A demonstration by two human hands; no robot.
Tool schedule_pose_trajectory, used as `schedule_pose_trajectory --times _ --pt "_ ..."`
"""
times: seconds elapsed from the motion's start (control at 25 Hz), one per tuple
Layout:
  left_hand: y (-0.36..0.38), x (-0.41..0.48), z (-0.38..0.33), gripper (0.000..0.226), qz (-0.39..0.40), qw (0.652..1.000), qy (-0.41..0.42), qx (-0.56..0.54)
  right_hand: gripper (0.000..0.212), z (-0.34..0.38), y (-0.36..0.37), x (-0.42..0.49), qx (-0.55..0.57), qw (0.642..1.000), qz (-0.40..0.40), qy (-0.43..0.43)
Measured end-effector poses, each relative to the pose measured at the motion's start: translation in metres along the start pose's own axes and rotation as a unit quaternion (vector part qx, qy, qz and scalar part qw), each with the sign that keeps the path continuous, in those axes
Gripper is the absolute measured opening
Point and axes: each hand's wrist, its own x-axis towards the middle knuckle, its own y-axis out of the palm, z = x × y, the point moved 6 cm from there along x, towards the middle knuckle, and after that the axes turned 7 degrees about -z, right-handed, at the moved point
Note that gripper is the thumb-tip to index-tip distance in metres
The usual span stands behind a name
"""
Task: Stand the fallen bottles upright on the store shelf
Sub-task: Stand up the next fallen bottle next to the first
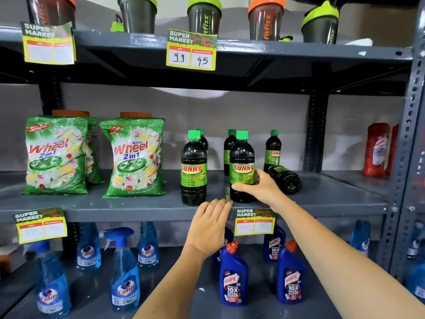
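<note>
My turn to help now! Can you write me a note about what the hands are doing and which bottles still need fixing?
Right hand: wrapped around the front Sunny bottle, which stands upright.
Left hand: open, resting flat at the middle shelf edge, holding nothing.
Done: five Sunny bottles stand upright.
Left: one fallen bottle lies on its side just right of the right hand. Stand it up.

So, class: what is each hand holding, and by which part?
The right hand grips the upright Sunny bottle around its lower body. The left hand holds nothing, resting on the shelf edge.
</note>
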Motion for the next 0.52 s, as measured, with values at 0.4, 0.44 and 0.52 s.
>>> schedule_pose_trajectory --times 0.4,0.44,0.52 --pt "-0.002 -0.002 -0.002 0.06 -0.01 1.0 -0.005 -0.028 0.089 0.007 -0.015 -0.018 0.027 0.999 -0.047 0.002" --pt "-0.006 -0.003 -0.002 0.059 -0.033 0.998 -0.008 -0.053 0.08 0.01 -0.03 -0.017 0.055 0.993 -0.109 -0.005" --pt "-0.022 -0.002 0.0 0.053 -0.115 0.986 -0.025 -0.119 0.043 0.012 -0.067 -0.01 0.096 0.965 -0.242 -0.029"
